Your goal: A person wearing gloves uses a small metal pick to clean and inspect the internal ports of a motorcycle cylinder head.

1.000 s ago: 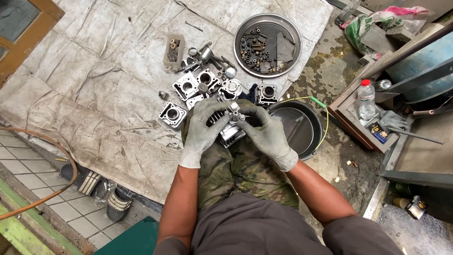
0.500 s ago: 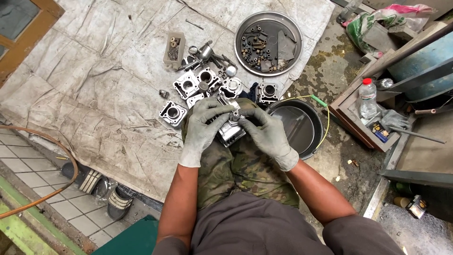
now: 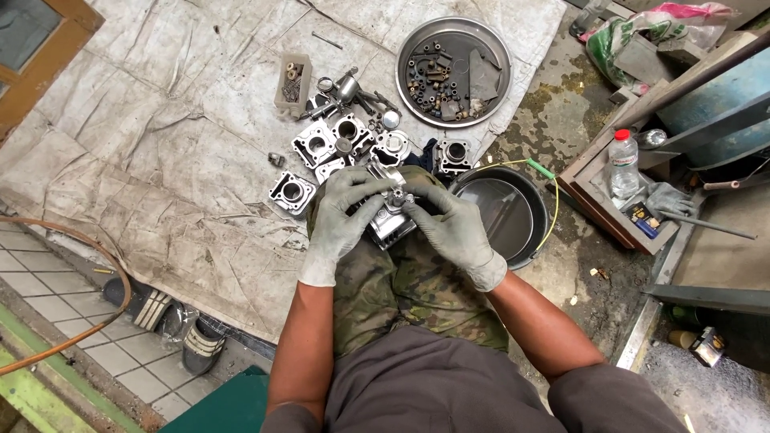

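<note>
Person sits on the floor, both gloved hands on a finned metal engine cylinder (image 3: 391, 218) held over the lap, just near of the parts spread. Left hand (image 3: 343, 210) wraps the cylinder's left side and top, fingers curled closed around it. Right hand (image 3: 449, 224) sits on the right side, fingers bent, thumb and fingertips pinching at a small fitting on the cylinder's top; exactly what is pinched is too small to tell.

Beyond the hands, on the grey tarp (image 3: 160, 120): several more silver cylinder blocks (image 3: 313, 146), one lone block (image 3: 291, 192) to the left, another (image 3: 454, 154) to the right. Far centre, a round metal tray (image 3: 409, 48) of bolts and small hardware; left of it a small rectangular box of bolts (image 3: 292, 76). Right of the hands, an empty dark basin (image 3: 501, 210) with a yellow cord along its rim. Far right, a plastic bottle with a red cap (image 3: 623, 164) in a wooden crate. Sandals (image 3: 172, 329) lie on the tiled edge, near left.

Doing this well, as a judgement: left hand should brace the cylinder firmly against the thigh so it can't rotate, while the right works the top fitting with fingertips only. Gloves look oily, so grip may slip; keep the part over the lap or basin so small pieces don't scatter.
</note>
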